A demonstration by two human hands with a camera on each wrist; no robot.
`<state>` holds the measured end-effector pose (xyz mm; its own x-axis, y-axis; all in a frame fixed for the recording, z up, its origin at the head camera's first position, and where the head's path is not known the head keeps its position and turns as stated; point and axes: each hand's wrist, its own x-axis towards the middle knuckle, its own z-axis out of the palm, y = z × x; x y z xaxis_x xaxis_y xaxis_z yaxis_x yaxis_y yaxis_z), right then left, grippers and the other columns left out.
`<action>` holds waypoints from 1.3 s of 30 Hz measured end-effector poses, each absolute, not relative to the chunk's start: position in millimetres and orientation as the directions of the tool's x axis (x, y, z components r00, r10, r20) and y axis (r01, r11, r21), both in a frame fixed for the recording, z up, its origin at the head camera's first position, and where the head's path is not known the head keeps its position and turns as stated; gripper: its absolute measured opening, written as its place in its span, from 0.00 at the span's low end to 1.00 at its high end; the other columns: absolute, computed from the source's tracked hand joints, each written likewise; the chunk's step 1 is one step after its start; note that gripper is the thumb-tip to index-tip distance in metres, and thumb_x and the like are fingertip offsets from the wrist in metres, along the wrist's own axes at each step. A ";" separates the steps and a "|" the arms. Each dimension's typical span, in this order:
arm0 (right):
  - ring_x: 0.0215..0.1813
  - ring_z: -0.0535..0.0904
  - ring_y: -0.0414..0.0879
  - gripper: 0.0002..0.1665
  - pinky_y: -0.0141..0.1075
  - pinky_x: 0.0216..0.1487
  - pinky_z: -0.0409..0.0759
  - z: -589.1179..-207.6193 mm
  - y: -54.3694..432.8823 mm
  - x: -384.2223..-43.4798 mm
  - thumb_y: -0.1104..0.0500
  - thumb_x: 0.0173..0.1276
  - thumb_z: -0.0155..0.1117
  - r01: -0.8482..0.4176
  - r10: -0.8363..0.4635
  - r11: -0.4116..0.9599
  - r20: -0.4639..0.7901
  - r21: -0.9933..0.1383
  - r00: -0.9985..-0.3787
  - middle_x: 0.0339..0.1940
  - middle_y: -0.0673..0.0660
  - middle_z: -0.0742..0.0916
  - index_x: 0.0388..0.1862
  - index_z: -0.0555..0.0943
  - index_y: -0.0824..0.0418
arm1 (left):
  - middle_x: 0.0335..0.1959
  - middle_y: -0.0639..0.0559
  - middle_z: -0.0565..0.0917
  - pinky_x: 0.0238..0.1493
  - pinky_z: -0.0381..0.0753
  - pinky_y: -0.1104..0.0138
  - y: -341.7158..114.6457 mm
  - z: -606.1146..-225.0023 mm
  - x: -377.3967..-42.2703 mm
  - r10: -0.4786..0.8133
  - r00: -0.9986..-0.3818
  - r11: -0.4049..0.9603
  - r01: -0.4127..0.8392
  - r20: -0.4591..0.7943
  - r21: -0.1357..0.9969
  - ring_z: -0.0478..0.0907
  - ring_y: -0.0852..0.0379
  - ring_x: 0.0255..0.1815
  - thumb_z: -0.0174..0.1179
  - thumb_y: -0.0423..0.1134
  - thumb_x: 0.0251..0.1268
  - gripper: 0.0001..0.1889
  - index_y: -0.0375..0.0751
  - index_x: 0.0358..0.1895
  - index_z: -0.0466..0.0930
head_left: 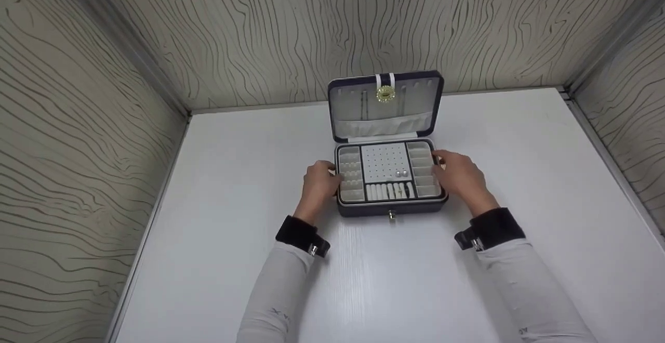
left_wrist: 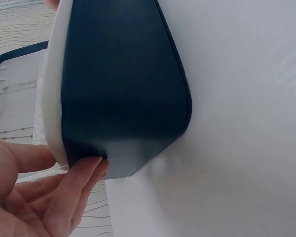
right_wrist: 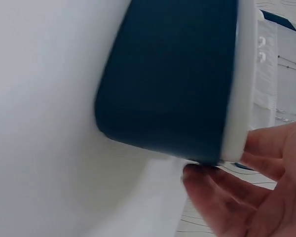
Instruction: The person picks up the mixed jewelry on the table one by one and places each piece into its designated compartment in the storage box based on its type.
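Note:
A dark blue jewelry box [head_left: 363,210] sits on the white table with its lid [head_left: 384,129] raised at the back. My left hand [head_left: 318,182] grips the box's left side, thumb near the pale rim and fingers against the blue wall. On the opposite side my right hand [head_left: 463,176] holds the box the same way. Two round stud earrings [head_left: 401,174] sit on the white perforated panel [head_left: 382,158]. Below it are white ring rolls [head_left: 376,192], some carrying small rings. Thin necklaces [head_left: 364,105] hang inside the lid beneath a gold round clasp [head_left: 385,93].
The white table [head_left: 239,202] reaches a wood-grain patterned back wall [head_left: 280,31]. Similar panels stand at left and right, joined by grey metal frame strips [head_left: 124,41]. A small gold knob [head_left: 392,215] sticks out from the box front.

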<state>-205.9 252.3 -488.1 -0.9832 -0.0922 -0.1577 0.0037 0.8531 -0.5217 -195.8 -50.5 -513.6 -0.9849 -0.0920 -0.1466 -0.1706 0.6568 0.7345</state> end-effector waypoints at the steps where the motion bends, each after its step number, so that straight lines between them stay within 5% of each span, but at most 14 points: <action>1: 0.53 0.78 0.64 0.28 0.54 0.45 0.76 -484.7 252.1 -206.6 0.59 0.74 0.52 -0.018 -0.092 0.846 -0.113 -0.532 -0.989 0.60 0.72 0.77 0.71 0.68 0.66 | 0.30 0.46 0.85 0.24 0.79 0.67 -50.8 -513.9 -196.1 -0.092 -0.984 0.648 -0.177 -0.155 0.741 0.81 0.57 0.23 0.62 0.34 0.61 0.16 0.31 0.51 0.81; 9: 0.74 0.57 0.64 0.33 0.58 0.69 0.58 -449.5 252.2 -224.1 0.62 0.74 0.56 -0.259 -0.149 0.770 0.230 -0.583 -0.962 0.76 0.67 0.60 0.74 0.61 0.67 | 0.29 0.47 0.85 0.26 0.80 0.66 -52.1 -516.7 -197.8 -0.104 -0.977 0.624 -0.210 -0.187 0.752 0.82 0.57 0.23 0.64 0.35 0.62 0.17 0.31 0.52 0.81; 16: 0.78 0.46 0.61 0.41 0.57 0.72 0.52 -422.1 248.8 -239.8 0.57 0.75 0.55 -0.290 -0.215 0.793 0.199 -0.536 -0.956 0.80 0.61 0.49 0.80 0.48 0.61 | 0.29 0.46 0.84 0.25 0.80 0.68 -54.2 -518.6 -198.4 -0.098 -0.974 0.576 -0.223 -0.205 0.786 0.82 0.57 0.21 0.66 0.36 0.61 0.18 0.31 0.52 0.81; 28: 0.79 0.42 0.58 0.45 0.56 0.73 0.50 -409.2 246.4 -261.9 0.55 0.75 0.56 -0.339 -0.300 0.815 0.157 -0.469 -0.941 0.81 0.56 0.44 0.81 0.43 0.57 | 0.31 0.44 0.85 0.24 0.80 0.69 -56.1 -519.6 -195.7 -0.078 -0.984 0.588 -0.173 -0.158 0.790 0.82 0.58 0.22 0.66 0.37 0.61 0.19 0.30 0.52 0.81; 34: 0.78 0.45 0.62 0.45 0.58 0.72 0.49 -421.1 246.2 -262.6 0.56 0.75 0.56 -0.298 -0.294 0.809 0.090 -0.506 -0.951 0.79 0.66 0.52 0.81 0.43 0.57 | 0.31 0.45 0.86 0.26 0.80 0.68 -56.5 -519.9 -196.6 -0.082 -0.984 0.587 -0.177 -0.160 0.790 0.83 0.58 0.22 0.66 0.37 0.61 0.19 0.30 0.53 0.81; 39: 0.77 0.48 0.63 0.45 0.58 0.70 0.54 -422.9 245.9 -262.6 0.61 0.73 0.58 -0.320 -0.263 0.800 0.183 -0.508 -0.947 0.78 0.67 0.53 0.81 0.46 0.58 | 0.32 0.44 0.86 0.26 0.81 0.67 -55.9 -519.0 -197.2 -0.085 -0.981 0.572 -0.192 -0.176 0.798 0.83 0.57 0.22 0.66 0.37 0.61 0.19 0.29 0.53 0.80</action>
